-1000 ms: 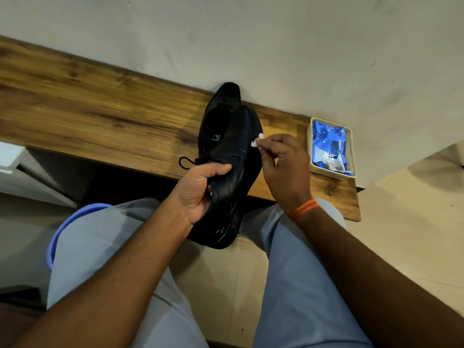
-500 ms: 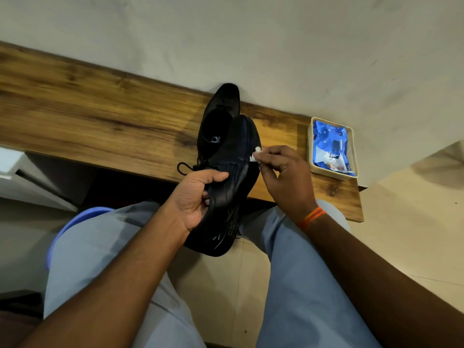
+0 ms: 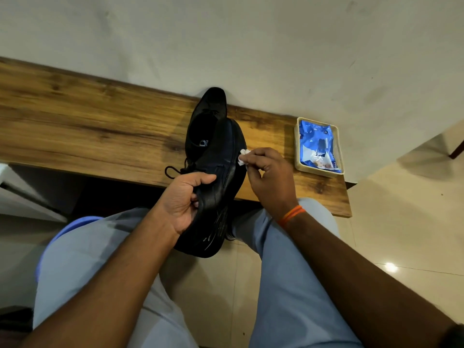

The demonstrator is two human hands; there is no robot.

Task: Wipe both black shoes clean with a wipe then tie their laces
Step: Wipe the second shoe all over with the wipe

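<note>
- Left hand [image 3: 184,202], nearest me, grips the held black shoe [image 3: 216,187] at mid-length, thumb laid over the upper and fingers curled underneath, mostly hidden from me.
- Right hand [image 3: 268,177], an orange band [image 3: 292,216] on its wrist, pinches a small crumpled white wipe [image 3: 243,156] against that shoe's right side near the sole edge.
- Below, I see the shoe's near end hanging over the gap between my knees, off the counter [image 3: 100,136]; its loose lace [image 3: 175,170] loops out to the left.
- Second black shoe [image 3: 208,114] stands on the counter behind the held one, partly covered by it, its far tip at the wall.
- Counter's right end carries a tray [image 3: 298,146] holding a blue wipes packet [image 3: 319,144]; bare wood lies between tray and right hand, and a long stretch runs left.
</note>
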